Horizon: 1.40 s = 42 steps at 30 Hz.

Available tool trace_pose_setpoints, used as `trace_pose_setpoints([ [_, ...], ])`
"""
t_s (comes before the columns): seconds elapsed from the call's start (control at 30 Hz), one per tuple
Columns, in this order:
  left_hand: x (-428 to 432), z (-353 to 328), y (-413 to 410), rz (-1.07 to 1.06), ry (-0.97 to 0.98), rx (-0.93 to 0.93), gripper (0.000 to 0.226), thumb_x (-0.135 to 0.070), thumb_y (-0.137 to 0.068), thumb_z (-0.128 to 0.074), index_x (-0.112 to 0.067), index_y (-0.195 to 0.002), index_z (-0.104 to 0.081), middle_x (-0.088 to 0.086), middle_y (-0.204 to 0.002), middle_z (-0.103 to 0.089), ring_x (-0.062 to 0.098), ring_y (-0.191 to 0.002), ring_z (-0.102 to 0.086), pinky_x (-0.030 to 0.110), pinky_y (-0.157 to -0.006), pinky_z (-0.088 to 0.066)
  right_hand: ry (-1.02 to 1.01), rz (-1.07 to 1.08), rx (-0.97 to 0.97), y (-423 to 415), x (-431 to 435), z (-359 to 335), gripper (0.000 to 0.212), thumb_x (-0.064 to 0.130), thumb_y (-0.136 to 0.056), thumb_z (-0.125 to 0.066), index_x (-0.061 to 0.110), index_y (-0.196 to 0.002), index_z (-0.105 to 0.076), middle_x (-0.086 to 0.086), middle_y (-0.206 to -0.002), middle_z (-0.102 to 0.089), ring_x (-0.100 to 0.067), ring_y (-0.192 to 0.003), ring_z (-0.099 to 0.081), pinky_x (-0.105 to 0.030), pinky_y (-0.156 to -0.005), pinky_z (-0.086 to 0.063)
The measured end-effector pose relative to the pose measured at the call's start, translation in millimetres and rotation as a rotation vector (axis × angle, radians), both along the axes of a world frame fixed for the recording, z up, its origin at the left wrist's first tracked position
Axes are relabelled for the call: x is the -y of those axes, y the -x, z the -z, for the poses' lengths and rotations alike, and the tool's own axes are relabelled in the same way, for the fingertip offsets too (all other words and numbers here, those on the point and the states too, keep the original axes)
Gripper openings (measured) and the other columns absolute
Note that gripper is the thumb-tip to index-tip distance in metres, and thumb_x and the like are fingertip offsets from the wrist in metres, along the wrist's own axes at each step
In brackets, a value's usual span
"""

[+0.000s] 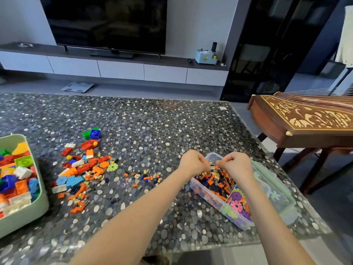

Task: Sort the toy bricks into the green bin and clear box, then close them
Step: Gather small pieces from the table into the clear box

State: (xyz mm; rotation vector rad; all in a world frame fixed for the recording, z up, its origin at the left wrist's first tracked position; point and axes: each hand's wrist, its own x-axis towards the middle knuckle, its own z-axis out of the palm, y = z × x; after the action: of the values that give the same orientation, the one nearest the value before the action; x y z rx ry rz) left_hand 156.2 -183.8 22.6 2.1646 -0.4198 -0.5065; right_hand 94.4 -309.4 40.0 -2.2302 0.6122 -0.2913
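Lower right of frame: clear box (pixel 208 197) on table (pixel 152 127), far compartment heaped with small orange and dark bricks (pixel 217 180). Left hand (pixel 193 162) and right hand (pixel 236 165) over heap, fingers curled downward; whether they pinch bricks cannot be told. Loose bricks (pixel 84 169) centre left; filled green bin (pixel 23 219) at left edge.

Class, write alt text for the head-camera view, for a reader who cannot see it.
A left hand and right hand, fingers curled, hover over small bricks in a clear box on a speckled table. Loose bricks lie scattered to its left, near a part-filled green bin.
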Motion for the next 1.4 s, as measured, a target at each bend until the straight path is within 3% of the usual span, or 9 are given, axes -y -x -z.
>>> trace_pose_setpoints([
  [0.23, -50, 9, -5, -0.236, 0.075, 0.108, 0.017, -0.007, -0.086, -0.054, -0.007, -0.074, -0.066, 0.003, -0.087, -0.072, 0.010, -0.065, -0.059, 0.031, -0.069, -0.056, -0.030, -0.135, 0.022, 11, -33, -3, 0.028, 0.021, -0.090, -0.059, 0.006, -0.067, -0.062, -0.005, -0.059, -0.056, -0.013, -0.050, -0.045, -0.022, -0.050, -0.036],
  [0.37, -128, 25, -3, -0.300, -0.289, 0.446, 0.021, -0.026, -0.096, -0.046, -0.013, -0.100, -0.062, 0.004, -0.092, -0.062, 0.016, -0.078, -0.057, 0.027, -0.070, -0.047, 0.099, -0.444, 0.027, 32, -92, 11, 0.023, 0.038, -0.095, -0.050, 0.019, -0.086, -0.059, 0.000, -0.065, -0.056, -0.009, -0.057, -0.047, -0.018, -0.051, -0.033],
  [0.5, -203, 50, 31, -0.212, -0.619, 0.615, 0.045, -0.052, -0.094, -0.038, -0.018, -0.120, -0.053, -0.001, -0.108, -0.054, 0.014, -0.097, -0.051, 0.023, -0.077, -0.044, 0.710, -0.482, -0.165, 44, -138, 66, 0.083, 0.075, -0.084, -0.026, 0.014, -0.141, -0.032, -0.005, -0.113, -0.058, -0.020, -0.088, -0.062, -0.027, -0.056, -0.038],
  [0.63, -234, 76, 64, -0.155, -0.823, 0.544, 0.096, -0.083, -0.074, -0.007, -0.019, -0.140, -0.036, 0.001, -0.117, -0.056, 0.016, -0.097, -0.059, 0.024, -0.070, -0.048, 0.899, -0.437, -0.212, 37, -155, 99, 0.106, 0.084, -0.074, -0.005, 0.013, -0.152, -0.011, -0.016, -0.120, -0.052, -0.020, -0.068, -0.056, -0.024, -0.039, -0.026],
  [0.87, -199, 75, 8, -0.135, -0.901, 0.556, 0.099, -0.079, -0.079, -0.017, -0.011, -0.150, -0.008, 0.010, -0.133, -0.046, 0.022, -0.097, -0.062, 0.028, -0.065, -0.049, 0.878, -0.444, -0.239, -27, -168, 89, 0.080, 0.071, -0.089, -0.023, 0.019, -0.149, -0.016, -0.021, -0.131, -0.045, -0.023, -0.082, -0.063, -0.029, -0.053, -0.038],
  [1.03, -194, 76, -15, 0.018, -0.893, 0.632, 0.073, -0.066, -0.091, -0.022, -0.016, -0.144, -0.024, 0.009, -0.122, -0.051, 0.023, -0.093, -0.061, 0.030, -0.061, -0.045, 0.951, -0.529, -0.024, -42, -169, 103, 0.033, 0.042, -0.075, -0.075, 0.018, -0.095, -0.065, -0.008, -0.067, -0.057, -0.021, -0.034, -0.048, -0.020, -0.037, -0.020],
  [1.13, -191, 76, -15, 0.112, -0.879, 0.650, 0.050, -0.053, -0.098, -0.023, -0.016, -0.127, -0.037, 0.008, -0.116, -0.052, 0.027, -0.088, -0.061, 0.032, -0.058, -0.045, 0.966, -0.525, -0.020, -40, -176, 105, 0.040, 0.035, -0.051, -0.090, 0.016, -0.078, -0.067, -0.004, -0.053, -0.054, -0.016, -0.025, -0.040, -0.018, -0.037, -0.015],
  [1.27, -182, 76, -10, 0.120, -0.827, 0.573, 0.037, -0.043, -0.101, -0.026, -0.013, -0.116, -0.041, 0.016, -0.124, -0.050, 0.033, -0.087, -0.061, 0.037, -0.058, -0.047, 0.959, -0.477, -0.120, -26, -184, 98, 0.041, 0.023, -0.054, -0.087, 0.011, -0.084, -0.062, -0.010, -0.070, -0.061, -0.018, -0.039, -0.056, -0.020, -0.037, -0.027],
  [1.4, -177, 72, 1, 0.057, -0.796, 0.526, 0.033, -0.035, -0.102, -0.029, -0.010, -0.119, -0.041, 0.012, -0.112, -0.057, 0.031, -0.092, -0.060, 0.036, -0.066, -0.045, 0.905, -0.466, -0.060, -12, -179, 109, 0.045, 0.030, -0.044, -0.092, 0.010, -0.075, -0.067, -0.005, -0.055, -0.058, -0.013, -0.029, -0.049, -0.014, -0.030, -0.028],
])
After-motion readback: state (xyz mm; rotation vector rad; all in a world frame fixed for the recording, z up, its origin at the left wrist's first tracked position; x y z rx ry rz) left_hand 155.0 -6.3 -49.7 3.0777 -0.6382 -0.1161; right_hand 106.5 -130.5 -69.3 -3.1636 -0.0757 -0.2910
